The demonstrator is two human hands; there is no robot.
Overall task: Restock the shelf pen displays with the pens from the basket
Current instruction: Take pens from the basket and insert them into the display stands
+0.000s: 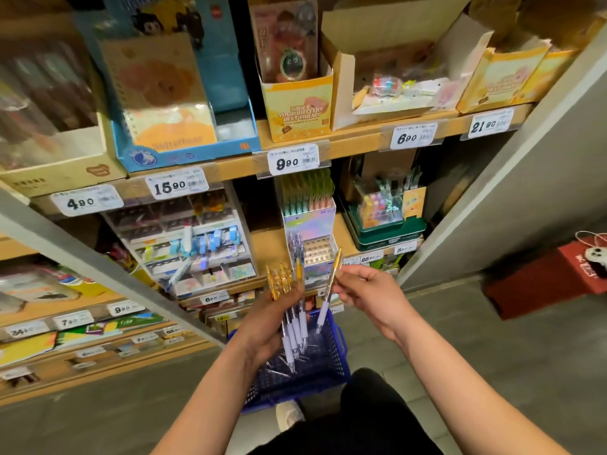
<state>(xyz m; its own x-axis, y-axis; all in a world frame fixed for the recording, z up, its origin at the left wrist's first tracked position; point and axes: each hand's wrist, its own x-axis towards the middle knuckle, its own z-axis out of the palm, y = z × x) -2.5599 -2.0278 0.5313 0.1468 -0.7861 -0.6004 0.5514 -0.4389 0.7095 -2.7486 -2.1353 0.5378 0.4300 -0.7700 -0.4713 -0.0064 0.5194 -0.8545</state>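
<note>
The left hand (269, 318) has its fingers wrapped round a bundle of gel pens (289, 292). Their gold clip ends fan out above the fingers and the lilac grips and tips hang out below them, over the basket. The right hand (368, 292) pinches a single gel pen (325, 300) of the same kind between thumb and fingers (353, 270). The pinch sits on the upper part of the barrel. The gold clip end rises just above the fingertips and the lilac grip slants down and away below them, toward the bundle. The single pen is just beside the bundle, and I cannot tell whether they touch.

Beyond the right fingertips, on the lower shelf, stands a pen display (317, 254) with rows of round holes. A few pens stand at its left edge, and the held pen's clip end lies near its front right corner.

Below both hands a blue basket (341, 343) sits on the floor (492, 356), with more loose pens (279, 369) lying in its bottom. The upper shelf edge (354, 146) carries a price tag (292, 162) reading 9.90.
</note>
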